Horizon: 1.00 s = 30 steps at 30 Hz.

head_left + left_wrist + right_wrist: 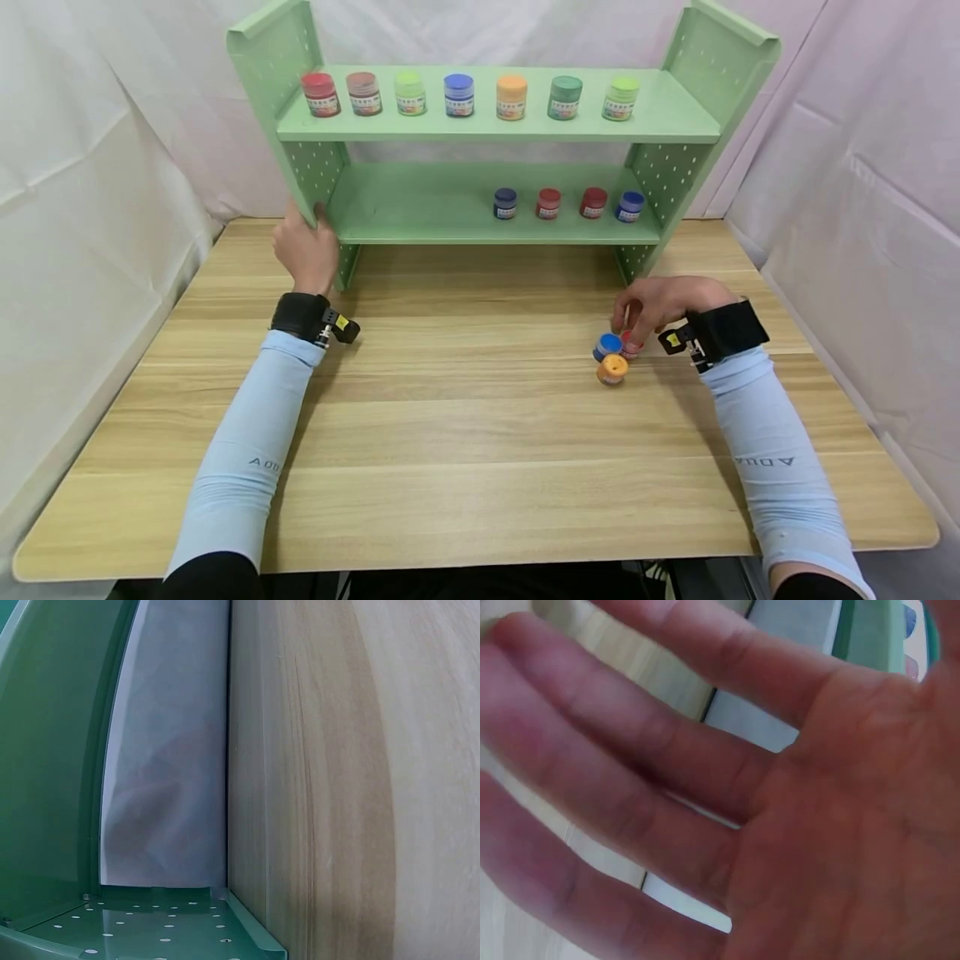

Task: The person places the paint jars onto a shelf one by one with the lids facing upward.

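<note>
My left hand (307, 250) grips the lower left side panel of a green two-tier shelf (420, 200), its fingers partly hidden behind the panel. In the left wrist view, the shelf's green perforated panel (165, 930) shows beside the wooden table. At the right, my right hand (667, 302) reaches down over the table and pinches a small red paint jar (632, 346), which its fingers partly cover. A blue paint jar (607, 346) and an orange paint jar (612, 369) stand close beside it. The right wrist view is mostly filled by the palm and long fingers (607, 802).
The upper shelf board (487, 127) bears a row of several paint jars in red, brown, green, blue and orange. On the right half of the lower board (420, 225) stand several dark blue, red and blue jars. White cloth (90, 167) hangs around the wooden table (480, 467).
</note>
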Tool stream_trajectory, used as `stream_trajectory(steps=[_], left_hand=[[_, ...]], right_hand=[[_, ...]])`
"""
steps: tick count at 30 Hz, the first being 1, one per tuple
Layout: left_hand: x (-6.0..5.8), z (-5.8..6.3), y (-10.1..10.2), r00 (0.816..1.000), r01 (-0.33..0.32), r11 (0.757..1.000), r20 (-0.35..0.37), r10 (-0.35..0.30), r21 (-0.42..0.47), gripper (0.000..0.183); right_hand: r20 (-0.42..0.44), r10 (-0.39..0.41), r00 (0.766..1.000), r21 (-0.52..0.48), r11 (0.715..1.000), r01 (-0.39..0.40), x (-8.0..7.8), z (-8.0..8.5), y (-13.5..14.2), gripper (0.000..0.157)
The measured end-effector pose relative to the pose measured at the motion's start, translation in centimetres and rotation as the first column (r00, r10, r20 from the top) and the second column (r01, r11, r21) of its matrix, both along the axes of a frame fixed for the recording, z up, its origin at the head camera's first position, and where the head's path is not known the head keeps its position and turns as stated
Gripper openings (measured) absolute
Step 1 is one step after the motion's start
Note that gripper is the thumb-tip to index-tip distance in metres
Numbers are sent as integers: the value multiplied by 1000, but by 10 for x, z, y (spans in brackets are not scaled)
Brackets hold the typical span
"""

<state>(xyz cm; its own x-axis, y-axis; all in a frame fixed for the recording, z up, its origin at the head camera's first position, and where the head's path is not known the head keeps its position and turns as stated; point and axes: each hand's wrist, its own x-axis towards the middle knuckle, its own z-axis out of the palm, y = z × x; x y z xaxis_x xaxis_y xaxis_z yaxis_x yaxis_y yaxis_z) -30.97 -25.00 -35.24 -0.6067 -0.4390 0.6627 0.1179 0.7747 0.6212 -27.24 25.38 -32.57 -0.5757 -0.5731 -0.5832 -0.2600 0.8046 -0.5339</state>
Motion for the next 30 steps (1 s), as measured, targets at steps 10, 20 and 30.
stream_trajectory(steps=[10,20,30], left_hand=[[-1,0,1,1000,7,1000,-5,-7,0,31],[1,0,1,1000,-4,1000,2,4,-5,30],[0,-1,1,1000,-6,1000,-7,6,-8,30]], right_hand=[[-38,-2,999,30,1000,3,-1,-2,1,37],[-64,-20,998,24,999,22,-4,-5,-1,32],[-329,76,941,47,997,-64,-11,-9,-2,23]])
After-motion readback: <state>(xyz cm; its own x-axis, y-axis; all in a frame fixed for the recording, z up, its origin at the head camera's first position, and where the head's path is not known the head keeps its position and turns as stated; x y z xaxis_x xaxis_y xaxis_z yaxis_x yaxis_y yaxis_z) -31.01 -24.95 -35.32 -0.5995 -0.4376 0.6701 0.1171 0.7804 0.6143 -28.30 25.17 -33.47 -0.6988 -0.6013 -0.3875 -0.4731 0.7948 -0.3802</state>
